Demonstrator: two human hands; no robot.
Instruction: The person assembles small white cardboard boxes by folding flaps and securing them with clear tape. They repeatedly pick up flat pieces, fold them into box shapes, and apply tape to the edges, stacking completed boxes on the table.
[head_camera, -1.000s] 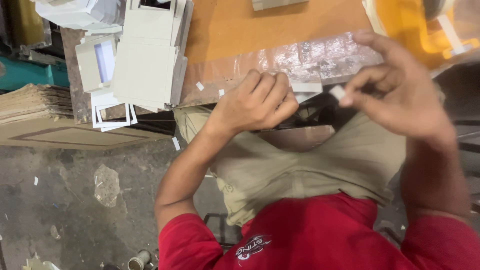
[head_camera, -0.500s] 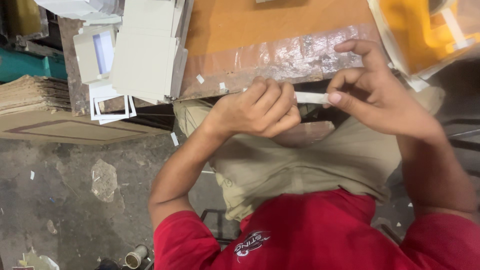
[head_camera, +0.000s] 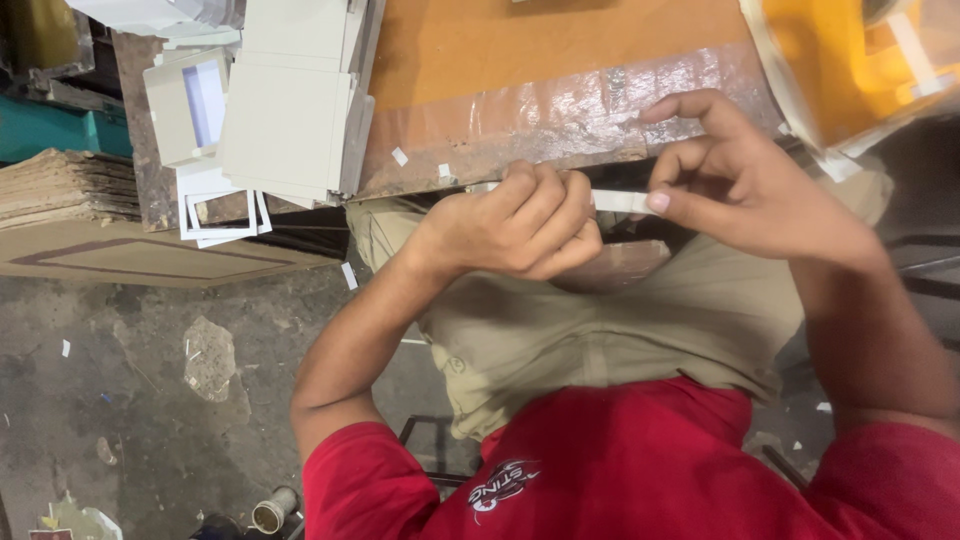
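The left hand (head_camera: 510, 225) was curled into a loose fist, knuckles up, its forearm bent in from the lower left. Just to its right, the right hand (head_camera: 745, 185) pinched with thumb and middle finger (index finger raised and extended), its wrist angled down toward the right.

Two hands (head_camera: 620, 210), one white strip (head_camera: 620, 201), one orange table (head_camera: 520, 45), one cardboard stack (head_camera: 60, 188).

Left hand (head_camera: 515, 225) and right hand (head_camera: 745, 185) side by side over the lap, just before the table (head_camera: 520, 60) edge, white strip (head_camera: 620, 201) between them. Stacked card boxes (head_camera: 290, 100) at table's left; flat cardboard (head_camera: 60, 190) further left.
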